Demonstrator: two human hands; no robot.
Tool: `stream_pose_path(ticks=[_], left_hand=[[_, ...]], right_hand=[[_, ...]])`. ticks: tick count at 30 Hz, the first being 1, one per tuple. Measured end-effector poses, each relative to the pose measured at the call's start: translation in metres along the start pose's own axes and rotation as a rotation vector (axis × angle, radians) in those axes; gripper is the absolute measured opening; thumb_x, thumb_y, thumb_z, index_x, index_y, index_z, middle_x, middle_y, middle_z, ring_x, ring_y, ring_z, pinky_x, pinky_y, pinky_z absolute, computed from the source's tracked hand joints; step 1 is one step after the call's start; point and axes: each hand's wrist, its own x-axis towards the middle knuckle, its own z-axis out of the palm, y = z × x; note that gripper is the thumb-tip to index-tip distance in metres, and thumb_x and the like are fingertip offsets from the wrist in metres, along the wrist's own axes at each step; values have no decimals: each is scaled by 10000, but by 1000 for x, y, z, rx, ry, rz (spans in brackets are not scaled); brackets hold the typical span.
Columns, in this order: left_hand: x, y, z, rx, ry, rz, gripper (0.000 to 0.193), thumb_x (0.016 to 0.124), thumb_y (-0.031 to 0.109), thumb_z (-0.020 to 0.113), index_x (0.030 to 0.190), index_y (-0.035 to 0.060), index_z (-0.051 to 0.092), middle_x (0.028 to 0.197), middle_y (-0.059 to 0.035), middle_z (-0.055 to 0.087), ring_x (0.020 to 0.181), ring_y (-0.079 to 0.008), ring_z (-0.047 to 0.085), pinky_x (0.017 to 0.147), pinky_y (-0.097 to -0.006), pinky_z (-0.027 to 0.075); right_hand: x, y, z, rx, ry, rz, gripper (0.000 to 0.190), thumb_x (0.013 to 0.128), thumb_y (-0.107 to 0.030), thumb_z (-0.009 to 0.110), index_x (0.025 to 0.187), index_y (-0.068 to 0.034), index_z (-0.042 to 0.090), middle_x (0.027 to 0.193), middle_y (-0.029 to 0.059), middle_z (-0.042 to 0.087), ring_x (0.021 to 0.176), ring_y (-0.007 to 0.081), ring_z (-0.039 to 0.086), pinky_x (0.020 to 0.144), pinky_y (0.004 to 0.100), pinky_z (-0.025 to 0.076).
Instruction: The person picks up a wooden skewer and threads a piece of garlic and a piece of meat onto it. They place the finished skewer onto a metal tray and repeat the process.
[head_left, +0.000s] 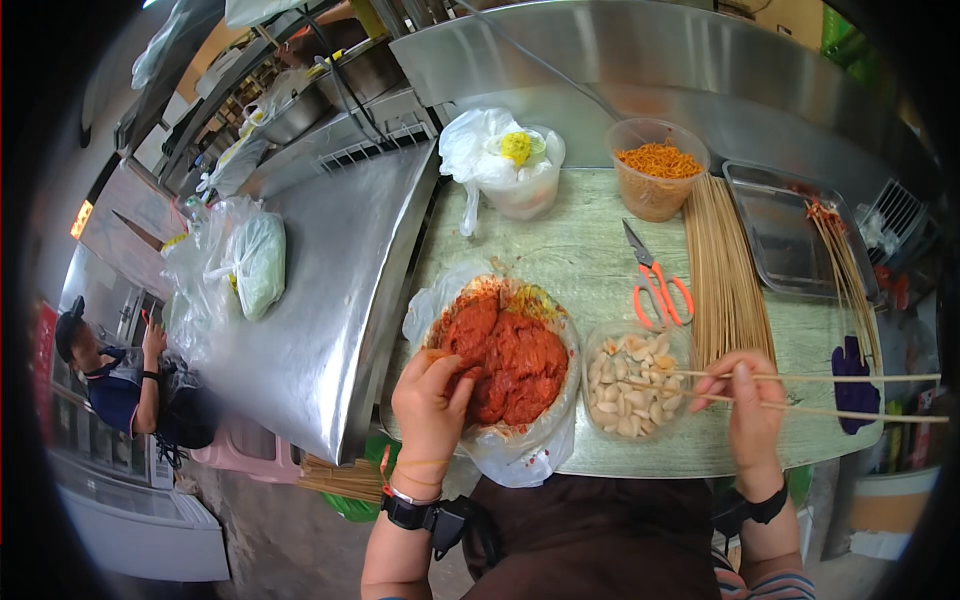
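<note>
My left hand (429, 409) is at the left rim of a bag-lined bowl (564, 409) full of red, sauce-coated meat (525, 360). Its fingertips touch the meat, with thumb and fingers bent toward each other; whether a piece is pinched between them is not clear. Two thin wooden skewers (847, 379) are held in my right hand (746, 397), pointing left. Their tips lie over peeled garlic cloves (626, 375) in a clear plastic container (592, 330), right beside the bowl.
Orange-handled scissors (660, 289) lie behind the garlic, left of a bundle of bare skewers (724, 277). A metal tray (784, 232) holds several loaded skewers (840, 247). Behind stand a tub of orange shreds (660, 169) and a bag-topped tub (517, 187). A person (124, 375) is at left.
</note>
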Motion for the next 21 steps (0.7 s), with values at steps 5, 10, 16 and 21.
stream_pose_path(ticks=[5, 10, 16, 21], left_hand=[[14, 8, 7, 357, -88, 87, 221, 626, 50, 705, 836, 44, 637, 814, -82, 592, 732, -280, 569, 630, -360, 466], [22, 4, 6, 366, -123, -4, 176, 643, 89, 702, 798, 61, 624, 789, -85, 577, 752, -282, 577, 636, -373, 470], [11, 6, 6, 182, -53, 50, 128, 672, 76, 700, 780, 62, 632, 739, -89, 566, 671, -274, 577, 587, -355, 466], [12, 24, 19, 482, -181, 130, 195, 601, 141, 719, 730, 68, 593, 741, -85, 514, 734, -268, 560, 567, -379, 463]], right_hand=[[-12, 32, 11, -6, -89, -19, 257, 955, -199, 410, 897, 29, 513, 775, 120, 581, 639, 155, 595, 610, 268, 493], [-16, 37, 15, -49, -76, -124, 269, 959, -192, 386, 906, 35, 518, 787, 118, 571, 643, 153, 595, 621, 257, 487], [-13, 37, 14, -88, -121, -128, 264, 960, -193, 382, 911, 30, 516, 787, 115, 571, 640, 148, 595, 622, 254, 486], [-16, 40, 15, -36, -84, -118, 249, 959, -174, 379, 913, 31, 511, 786, 114, 573, 636, 146, 596, 618, 252, 485]])
